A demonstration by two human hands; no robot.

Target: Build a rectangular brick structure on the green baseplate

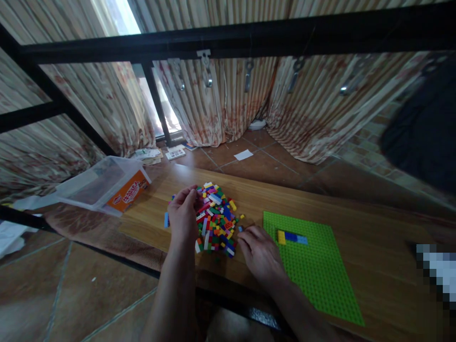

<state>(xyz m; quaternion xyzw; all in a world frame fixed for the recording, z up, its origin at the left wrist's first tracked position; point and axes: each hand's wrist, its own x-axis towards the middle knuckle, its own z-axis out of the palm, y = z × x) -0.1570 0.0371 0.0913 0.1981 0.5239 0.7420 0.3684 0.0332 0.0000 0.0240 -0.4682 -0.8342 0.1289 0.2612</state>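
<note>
A heap of small coloured bricks (216, 218) lies on a wooden board (356, 223). My left hand (183, 213) rests on the heap's left side, fingers curled down into the bricks; what they hold is hidden. At the heap's lower right edge my right hand (259, 251) lies with fingers bent and pinched together near a small blue brick (240, 229). To its right sits a green baseplate (313, 266) carrying a short row of a yellow brick (281, 237) and blue bricks (295, 237).
A clear plastic tub (101, 184) with an orange label lies tipped at the board's left end. Black metal bars (228, 40) cross overhead. Striped curtains (221, 109) hang behind, papers (244, 155) lie on the tiled floor, and a dark shape (423, 133) is at the right.
</note>
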